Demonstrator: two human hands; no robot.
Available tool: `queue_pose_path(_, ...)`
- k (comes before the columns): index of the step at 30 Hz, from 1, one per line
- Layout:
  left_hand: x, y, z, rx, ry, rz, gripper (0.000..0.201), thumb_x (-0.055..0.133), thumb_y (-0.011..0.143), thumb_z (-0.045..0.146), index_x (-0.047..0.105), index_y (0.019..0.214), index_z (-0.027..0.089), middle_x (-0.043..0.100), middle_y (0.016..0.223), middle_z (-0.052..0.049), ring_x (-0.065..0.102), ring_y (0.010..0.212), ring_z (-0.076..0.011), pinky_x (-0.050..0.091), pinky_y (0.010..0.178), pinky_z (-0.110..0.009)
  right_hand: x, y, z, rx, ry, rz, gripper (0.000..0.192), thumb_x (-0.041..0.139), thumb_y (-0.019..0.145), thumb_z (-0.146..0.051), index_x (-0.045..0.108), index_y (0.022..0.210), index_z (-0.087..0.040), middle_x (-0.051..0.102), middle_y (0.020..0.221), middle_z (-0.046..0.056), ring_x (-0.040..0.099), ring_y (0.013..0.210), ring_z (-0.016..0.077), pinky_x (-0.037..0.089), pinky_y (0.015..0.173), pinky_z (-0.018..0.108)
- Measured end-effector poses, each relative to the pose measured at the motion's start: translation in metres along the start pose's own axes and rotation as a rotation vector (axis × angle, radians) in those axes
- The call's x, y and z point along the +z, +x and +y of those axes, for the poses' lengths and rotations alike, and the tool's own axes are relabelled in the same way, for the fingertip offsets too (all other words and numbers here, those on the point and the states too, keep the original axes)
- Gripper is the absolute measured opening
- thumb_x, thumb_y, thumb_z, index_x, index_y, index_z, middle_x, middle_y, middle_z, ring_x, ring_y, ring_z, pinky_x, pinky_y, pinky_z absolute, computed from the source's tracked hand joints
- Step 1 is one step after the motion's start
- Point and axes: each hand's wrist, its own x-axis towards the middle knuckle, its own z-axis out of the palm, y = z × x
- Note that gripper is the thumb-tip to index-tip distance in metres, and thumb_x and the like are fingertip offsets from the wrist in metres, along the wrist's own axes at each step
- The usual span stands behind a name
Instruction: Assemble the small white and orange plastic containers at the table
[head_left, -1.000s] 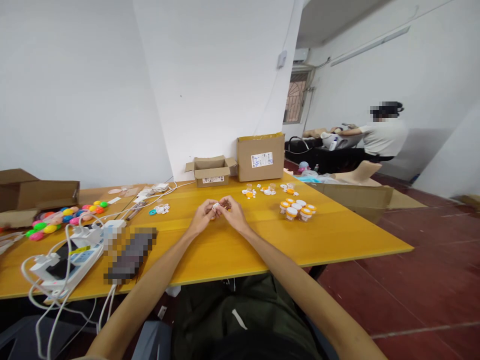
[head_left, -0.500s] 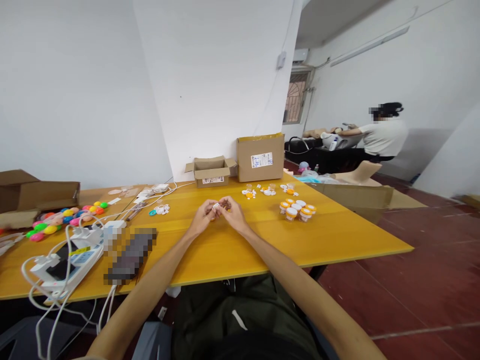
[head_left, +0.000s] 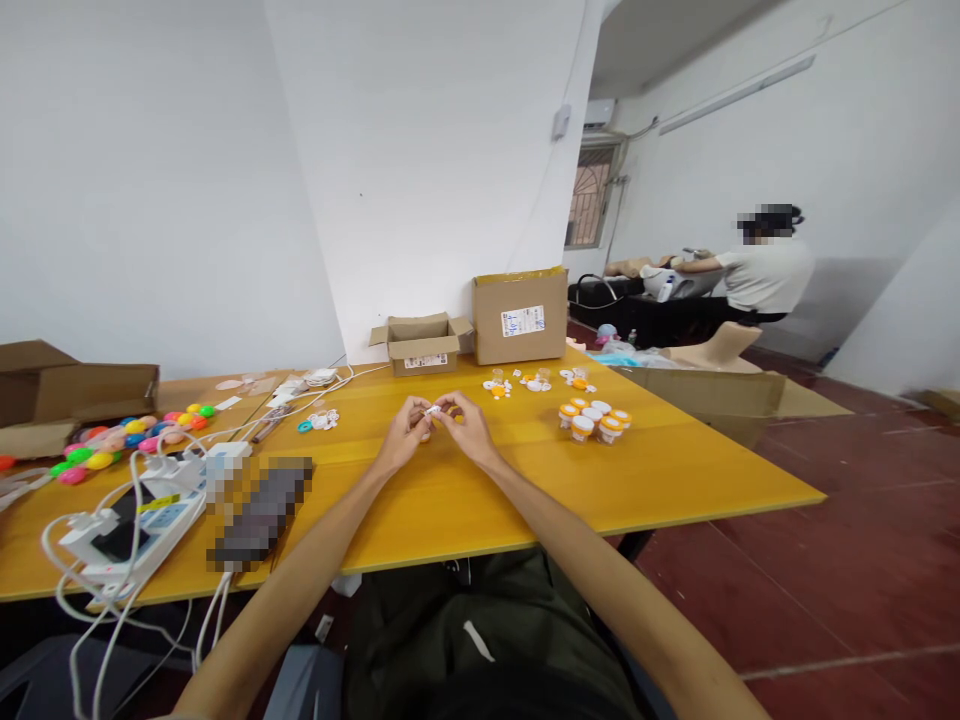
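Note:
My left hand [head_left: 406,435] and my right hand [head_left: 466,424] meet above the middle of the yellow table [head_left: 675,470]. Between their fingertips they pinch a small white piece [head_left: 433,411]; a bit of orange shows just under it by my left fingers. To the right stands a cluster of small orange-and-white capped jars [head_left: 594,418]. Farther back lie scattered white and orange small parts [head_left: 534,380]. A few white rings and a teal one [head_left: 319,419] lie to the left of my hands.
Two cardboard boxes [head_left: 519,314] stand at the table's back edge. Coloured plastic balls [head_left: 127,435], a power strip with white cables [head_left: 127,520] and another box [head_left: 67,390] crowd the left. A person [head_left: 765,272] works at a dark bench in the far right.
My hands stay together on the small white piece, with only slight finger shifts. The view has barely moved.

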Motion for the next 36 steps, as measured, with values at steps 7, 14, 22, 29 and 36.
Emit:
queue_pose_path(7, -0.0001, 0.0002, 0.0021, 0.011, 0.054, 0.039, 0.034, 0.065, 0.080, 0.052, 0.054, 0.087, 0.020, 0.060, 0.074, 0.002, 0.057, 0.065, -0.0117, 0.047, 0.061, -0.023, -0.0015, 0.0009, 0.0023, 0.019, 0.051, 0.010, 0.014, 0.061, 0.080, -0.037, 0.062, 0.082, -0.024, 0.068, 0.083, 0.002, 0.064, 0.080, 0.0182, 0.053, 0.069, 0.029)
queue_pose_path(14, -0.0005, 0.0013, 0.0015, 0.039, 0.071, 0.075, 0.030, 0.064, 0.082, 0.049, 0.054, 0.084, 0.020, 0.058, 0.073, 0.002, 0.056, 0.065, -0.0124, 0.046, 0.062, -0.024, -0.0003, 0.0010, 0.0050, 0.058, 0.127, -0.030, 0.019, 0.064, 0.078, -0.041, 0.063, 0.085, -0.023, 0.069, 0.087, 0.003, 0.065, 0.082, 0.0175, 0.054, 0.071, 0.029)
queue_pose_path(22, 0.0003, 0.0003, 0.0048, 0.074, 0.121, 0.056, 0.022, 0.063, 0.083, 0.041, 0.057, 0.084, 0.020, 0.059, 0.071, 0.002, 0.057, 0.063, -0.0121, 0.046, 0.061, -0.023, -0.0011, 0.0028, 0.0088, 0.118, 0.139, -0.059, 0.022, 0.068, 0.075, -0.043, 0.068, 0.084, -0.023, 0.072, 0.085, 0.003, 0.067, 0.081, 0.0190, 0.055, 0.072, 0.031)
queue_pose_path(29, -0.0002, 0.0004, 0.0031, 0.101, 0.222, 0.063, 0.027, 0.060, 0.084, 0.047, 0.059, 0.089, 0.020, 0.065, 0.082, -0.001, 0.061, 0.071, -0.0137, 0.049, 0.070, -0.026, -0.0018, 0.0037, 0.0044, 0.148, 0.194, -0.023, 0.027, 0.068, 0.073, -0.047, 0.069, 0.077, -0.021, 0.072, 0.075, 0.003, 0.067, 0.072, 0.0188, 0.054, 0.069, 0.030)
queue_pose_path(36, -0.0020, 0.0006, 0.0013, 0.093, 0.288, 0.055, 0.027, 0.056, 0.088, 0.046, 0.061, 0.087, 0.020, 0.068, 0.083, -0.002, 0.064, 0.075, -0.0158, 0.050, 0.071, -0.027, -0.0005, 0.0027, 0.0023, 0.236, 0.223, 0.004, 0.038, 0.069, 0.069, -0.058, 0.067, 0.069, -0.019, 0.068, 0.065, 0.003, 0.063, 0.061, 0.0164, 0.050, 0.057, 0.027)
